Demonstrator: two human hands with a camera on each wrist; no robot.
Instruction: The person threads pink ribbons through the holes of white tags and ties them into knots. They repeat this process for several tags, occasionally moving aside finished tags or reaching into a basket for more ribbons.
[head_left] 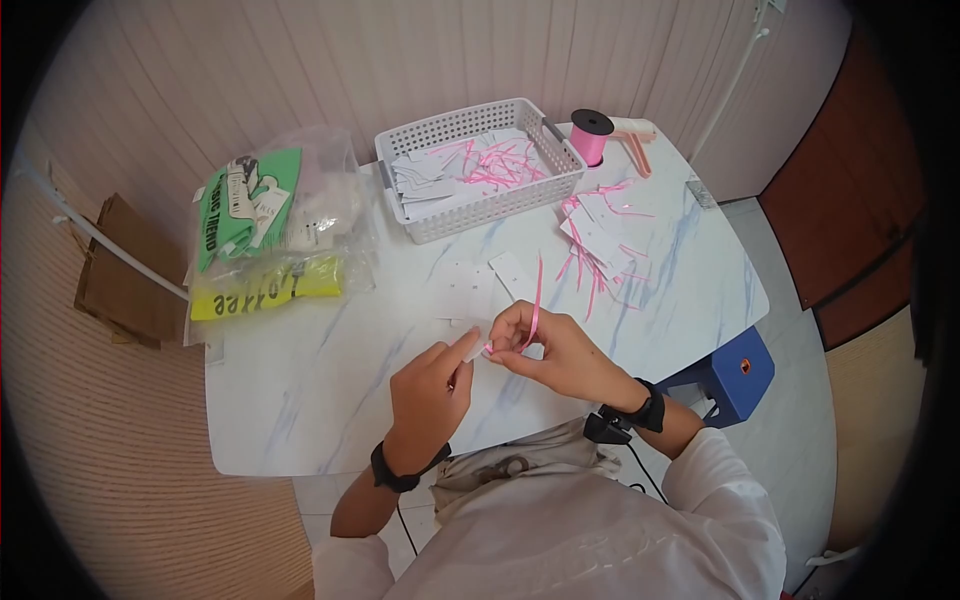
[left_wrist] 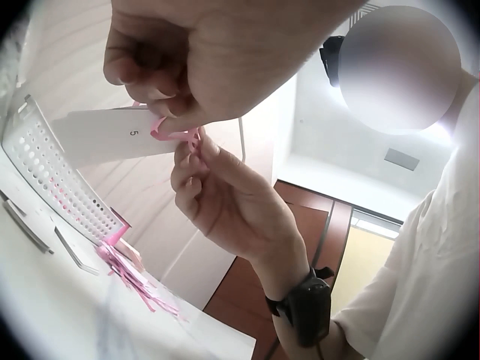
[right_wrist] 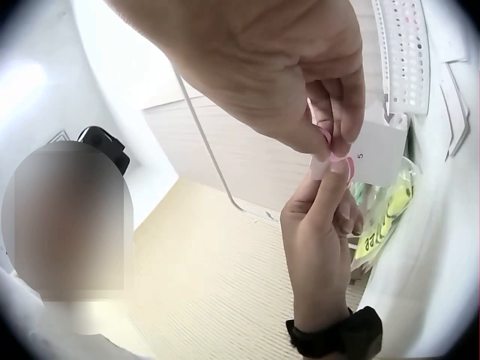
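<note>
My left hand pinches a white card printed with a 5, near one end. My right hand is right beside it, thumb and fingertips pinching a pink ribbon at the card's end. In the left wrist view the ribbon makes a small loop by the left thumb. From the right hand, one ribbon tail rises in the head view. Both hands are over the front of the marble-patterned table. Just beyond them lie loose white cards.
Behind the hands stands a white perforated basket of cards and pink ribbons. To its right are a pink ribbon spool and a pile of ribboned cards. Plastic-bagged garments lie at the left; a blue stool stands right.
</note>
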